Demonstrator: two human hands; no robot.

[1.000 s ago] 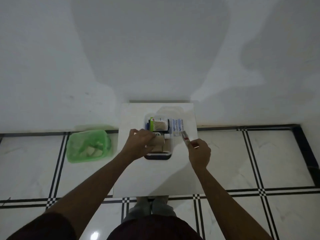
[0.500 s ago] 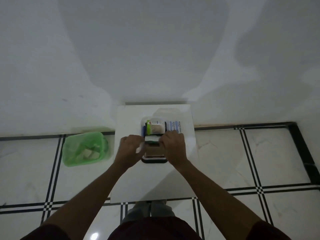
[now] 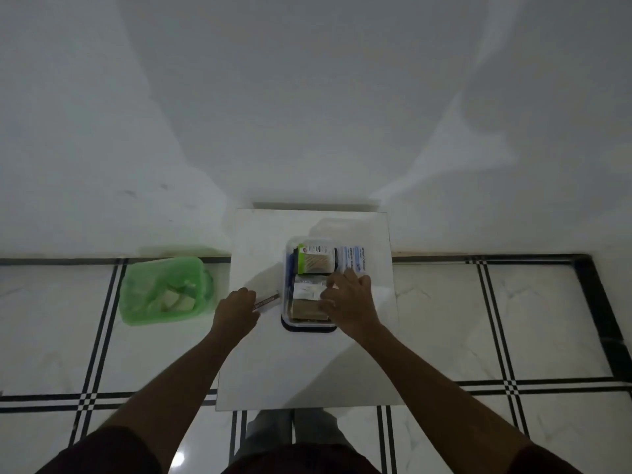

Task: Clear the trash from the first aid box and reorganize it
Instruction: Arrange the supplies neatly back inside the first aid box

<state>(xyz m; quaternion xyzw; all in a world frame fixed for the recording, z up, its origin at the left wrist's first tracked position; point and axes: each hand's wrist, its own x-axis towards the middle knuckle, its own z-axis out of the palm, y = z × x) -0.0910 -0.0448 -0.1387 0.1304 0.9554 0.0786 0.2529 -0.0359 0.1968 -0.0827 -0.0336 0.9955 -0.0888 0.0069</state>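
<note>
Our left hand (image 3: 236,307) pinches a thin, light strip (image 3: 266,301), probably a wrapper, at its end; our right hand (image 3: 349,299) presses soft packets in the first aid box (image 3: 309,325), frame centre.

1. The white-and-blue packets (image 3: 354,260) at the box's far right say something like "ANTISEPTIC BANDAGE", just barely legible.
2. The strip (image 3: 266,302) in the left hand (image 3: 236,309) has print, way too blurry.
</note>
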